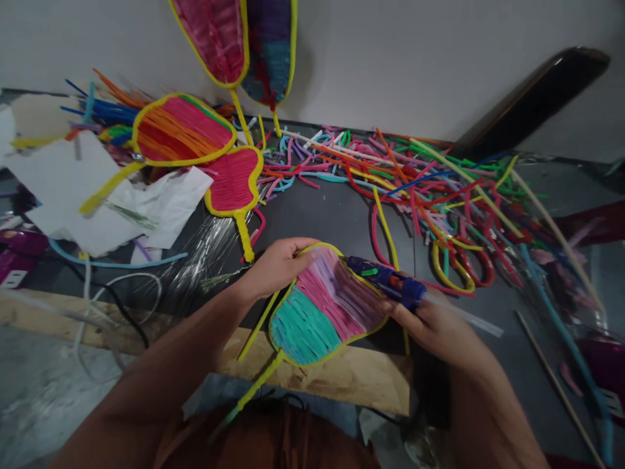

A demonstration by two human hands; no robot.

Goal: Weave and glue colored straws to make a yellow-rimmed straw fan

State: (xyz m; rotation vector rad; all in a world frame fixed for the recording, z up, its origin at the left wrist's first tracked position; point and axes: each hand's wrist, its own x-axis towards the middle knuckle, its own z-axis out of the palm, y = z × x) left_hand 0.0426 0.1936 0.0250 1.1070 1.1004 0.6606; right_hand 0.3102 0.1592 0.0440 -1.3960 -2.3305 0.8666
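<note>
My left hand [273, 267] pinches the upper left edge of a petal-shaped pipe-cleaner piece [305, 329], thumb on top. The piece has teal, pink and purple bands, a yellow rim and a twisted yellow stem pointing down toward my body. In my right hand [437, 326] is a dark blue hot glue gun [390, 280], its nozzle close to the piece's upper rim. A clear glue stick [471, 316] juts out of its back. My right thumb lies at the piece's right edge; the grip under the gun is hidden. A yellow pipe cleaner [258, 326] shows beside the piece.
Loose pipe cleaners [351, 163] lie heaped along the wall, with scissors [454, 267] at the right. Finished-looking petal pieces [185, 130] and white paper [83, 189] are on the left. Two more petals [215, 39] stand against the wall. A white cable [88, 312] hangs over the wooden edge [361, 378].
</note>
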